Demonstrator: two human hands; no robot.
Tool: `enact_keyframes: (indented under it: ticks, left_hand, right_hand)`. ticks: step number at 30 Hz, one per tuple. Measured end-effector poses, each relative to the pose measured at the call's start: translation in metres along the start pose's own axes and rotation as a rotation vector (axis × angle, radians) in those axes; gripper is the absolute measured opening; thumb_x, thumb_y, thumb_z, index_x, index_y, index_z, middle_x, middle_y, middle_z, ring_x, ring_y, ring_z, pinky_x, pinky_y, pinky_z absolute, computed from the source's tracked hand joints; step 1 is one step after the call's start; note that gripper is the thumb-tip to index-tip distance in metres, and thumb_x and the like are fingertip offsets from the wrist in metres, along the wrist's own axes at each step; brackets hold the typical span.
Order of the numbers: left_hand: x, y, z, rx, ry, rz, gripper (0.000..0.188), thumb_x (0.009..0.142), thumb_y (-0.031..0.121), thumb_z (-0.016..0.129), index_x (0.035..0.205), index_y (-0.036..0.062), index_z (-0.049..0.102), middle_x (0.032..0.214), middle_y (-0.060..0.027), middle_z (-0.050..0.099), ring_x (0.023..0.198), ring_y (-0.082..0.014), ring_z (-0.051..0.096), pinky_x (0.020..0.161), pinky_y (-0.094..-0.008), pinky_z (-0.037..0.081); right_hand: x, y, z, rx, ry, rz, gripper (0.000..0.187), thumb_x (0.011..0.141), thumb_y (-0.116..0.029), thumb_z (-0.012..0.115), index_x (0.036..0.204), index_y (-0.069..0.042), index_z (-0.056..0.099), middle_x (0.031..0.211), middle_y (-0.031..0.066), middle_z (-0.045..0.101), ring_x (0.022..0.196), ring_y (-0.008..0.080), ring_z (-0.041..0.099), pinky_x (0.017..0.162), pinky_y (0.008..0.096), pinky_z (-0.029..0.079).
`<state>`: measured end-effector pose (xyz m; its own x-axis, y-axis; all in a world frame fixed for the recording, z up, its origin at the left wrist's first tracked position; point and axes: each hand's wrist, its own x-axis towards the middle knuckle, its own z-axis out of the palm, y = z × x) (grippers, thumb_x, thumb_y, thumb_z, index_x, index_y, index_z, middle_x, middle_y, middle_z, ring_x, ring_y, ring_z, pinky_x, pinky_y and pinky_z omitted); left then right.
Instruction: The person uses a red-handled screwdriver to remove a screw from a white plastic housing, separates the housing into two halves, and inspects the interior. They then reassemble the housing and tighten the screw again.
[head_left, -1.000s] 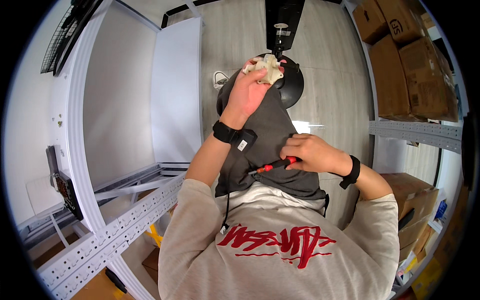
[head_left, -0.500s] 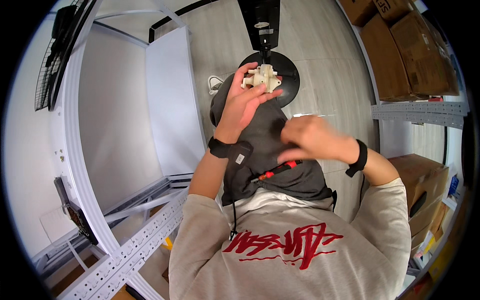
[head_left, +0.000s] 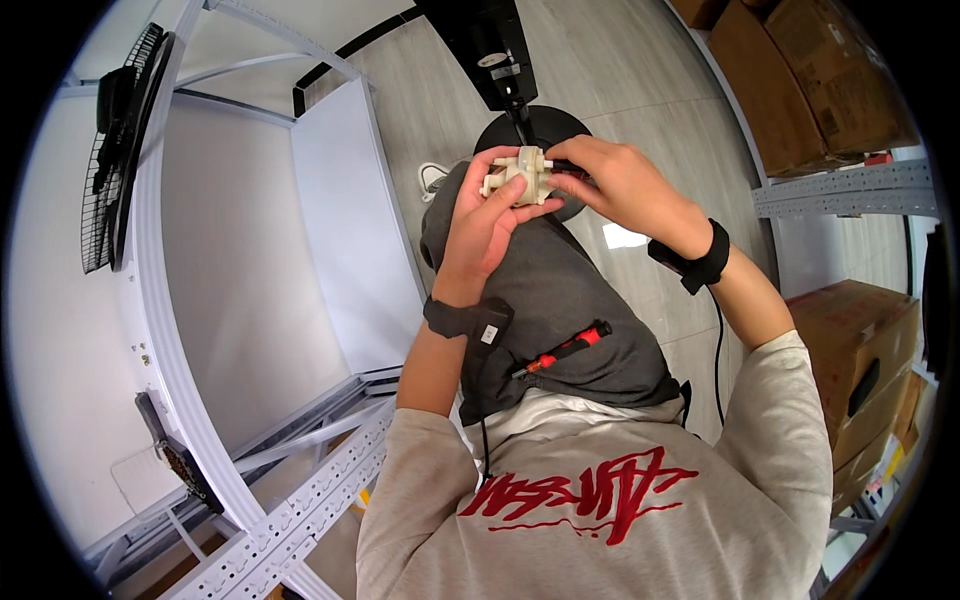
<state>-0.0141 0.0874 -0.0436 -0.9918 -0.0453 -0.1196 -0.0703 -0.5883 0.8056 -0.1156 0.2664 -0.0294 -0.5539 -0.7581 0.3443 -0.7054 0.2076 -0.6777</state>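
Note:
My left hand (head_left: 483,223) is closed around a cream plastic fitting (head_left: 528,180) with several short stubs, its thumb pressed on the front. My right hand (head_left: 622,183) reaches in from the right, thumb and forefinger drawn together beside the fitting's right-hand stub. What sits between those fingertips is too small and shaded to tell. A red and black screwdriver (head_left: 568,347) lies loose across my lap, on the dark grey trousers. Both wrists wear black straps, each with a small box.
Beyond my hands stands a black post on a round black base (head_left: 577,126). A white metal rack (head_left: 345,200) runs along the left. Cardboard boxes (head_left: 775,95) fill a shelf at the right, and another carton (head_left: 850,350) sits lower. A black cable (head_left: 718,360) hangs from the right wrist.
My right hand has moved from over the lap, up and leftward, to the fitting's right side. The left hand still holds the fitting. The screwdriver stays on the lap.

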Motion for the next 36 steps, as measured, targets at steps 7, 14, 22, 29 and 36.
enact_keyframes:
  ticks: [7, 14, 22, 29, 36]
  left_hand:
    - [0.01, 0.003, 0.001, -0.022, -0.015, -0.026, 0.034, 0.097, 0.009, 0.05, 0.128, 0.0006, 0.04, 0.127, -0.0201, 0.051, 0.117, -0.0333, 0.055, 0.097, -0.0543, 0.049]
    - [0.024, 0.017, -0.001, -0.018, -0.028, -0.016, 0.037, 0.096, 0.013, 0.057, 0.127, 0.0011, 0.042, 0.123, -0.0165, 0.056, 0.113, -0.0288, 0.058, 0.091, -0.0434, 0.052]
    - [0.02, 0.002, -0.011, -0.066, 0.02, 0.003, 0.036, 0.095, 0.015, 0.059, 0.126, 0.0016, 0.045, 0.119, -0.0147, 0.058, 0.106, -0.0243, 0.061, 0.084, -0.0373, 0.054]
    - [0.017, -0.001, -0.012, -0.081, 0.05, 0.035, 0.036, 0.096, 0.016, 0.058, 0.126, 0.0004, 0.046, 0.118, -0.0151, 0.059, 0.104, -0.0246, 0.062, 0.083, -0.0364, 0.054]
    - [0.018, -0.002, -0.015, -0.108, -0.006, 0.013, 0.035, 0.096, 0.015, 0.056, 0.126, 0.0003, 0.045, 0.119, -0.0166, 0.058, 0.107, -0.0263, 0.061, 0.083, -0.0376, 0.055]
  right_hand:
    - [0.004, 0.0, -0.006, -0.044, 0.04, -0.015, 0.031, 0.083, -0.019, 0.07, 0.107, -0.002, 0.061, 0.093, 0.0133, 0.065, 0.081, 0.0314, 0.065, 0.07, 0.0368, 0.053]
    - [0.024, -0.019, -0.016, 0.002, 0.125, -0.101, 0.058, 0.073, -0.027, 0.08, 0.119, -0.002, 0.057, 0.107, 0.015, 0.064, 0.096, 0.0325, 0.063, 0.082, 0.0385, 0.052]
    - [0.027, -0.003, -0.004, -0.069, -0.016, -0.072, 0.061, 0.07, -0.026, 0.081, 0.119, 0.001, 0.057, 0.105, 0.0181, 0.064, 0.095, 0.0352, 0.063, 0.081, 0.0399, 0.051]
    - [0.025, -0.012, -0.002, -0.066, 0.024, -0.043, 0.061, 0.07, -0.027, 0.081, 0.118, 0.003, 0.057, 0.1, 0.0193, 0.065, 0.088, 0.0353, 0.064, 0.077, 0.0397, 0.053]
    - [0.02, -0.01, -0.003, -0.074, 0.049, -0.065, 0.061, 0.069, -0.027, 0.082, 0.118, 0.001, 0.058, 0.1, 0.0171, 0.066, 0.088, 0.0333, 0.065, 0.077, 0.0384, 0.053]
